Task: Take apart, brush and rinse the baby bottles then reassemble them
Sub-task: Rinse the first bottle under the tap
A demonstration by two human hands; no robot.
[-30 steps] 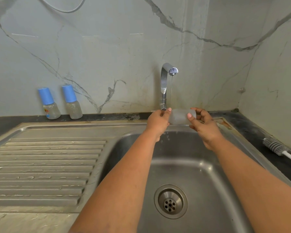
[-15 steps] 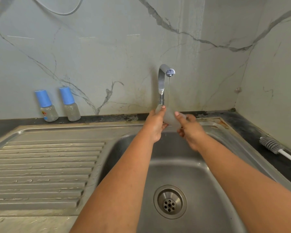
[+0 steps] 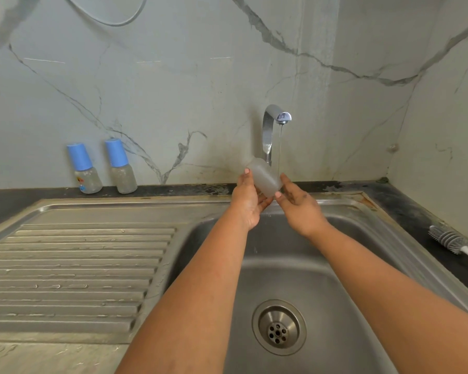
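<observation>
A clear, capless baby bottle body is tilted under the tap, which runs a thin stream of water. My left hand holds the bottle from the left and below. My right hand pinches its lower right end with fingertips. Two assembled bottles with blue caps, one left of the other, stand upright on the dark counter against the wall. A grey bottle brush with a white handle lies on the counter at the right.
The steel sink basin lies below my hands, with its drain near the front. A ribbed steel draining board fills the left. Marble walls close off the back and right.
The bottle has turned from lying level between my hands to tilted up toward the left. Both hands stayed on it under the running water.
</observation>
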